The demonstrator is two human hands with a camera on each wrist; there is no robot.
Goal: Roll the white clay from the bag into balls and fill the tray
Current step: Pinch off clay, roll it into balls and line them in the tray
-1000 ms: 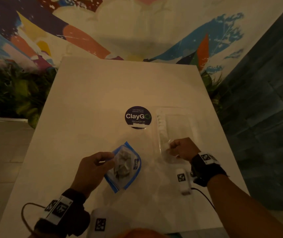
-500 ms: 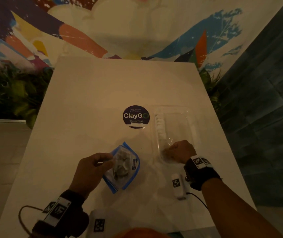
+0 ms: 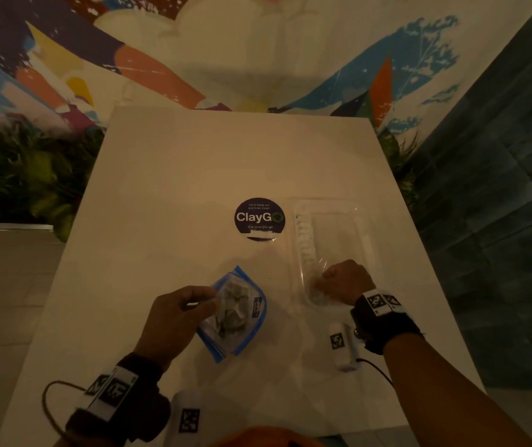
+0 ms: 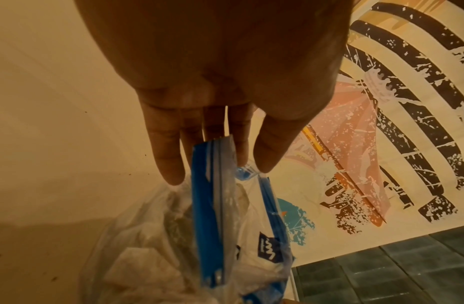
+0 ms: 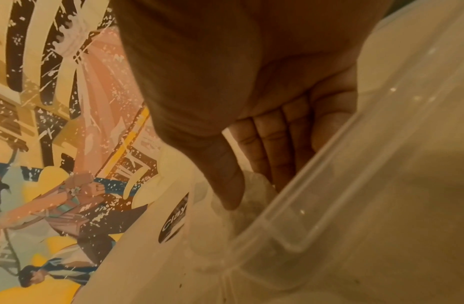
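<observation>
A clear zip bag (image 3: pixel 238 312) with a blue seal holds pale clay lumps and lies near the table's front. My left hand (image 3: pixel 214 301) pinches its blue zip edge (image 4: pixel 213 185) between thumb and fingers (image 4: pixel 267 156). To the right lies a clear plastic tray (image 3: pixel 367 240) with a row of white clay balls (image 3: pixel 303 235) along its left wall. My right hand (image 3: pixel 321 283) is down in the tray's near left corner. The right wrist view shows its thumb and fingers (image 5: pixel 275 156) round a white clay ball (image 5: pixel 257 185), just inside the tray rim (image 5: pixel 342 174).
A round dark "ClayGo" sticker (image 3: pixel 259 217) sits on the white table (image 3: pixel 177 188) left of the tray. A white tagged device (image 3: pixel 342 346) with a cable lies behind my right wrist, another (image 3: pixel 187 417) at the front edge. A mural wall stands beyond the table.
My right hand has dipped a little toward the tray's near left corner with the clay ball. The left hand keeps its hold on the bag.
</observation>
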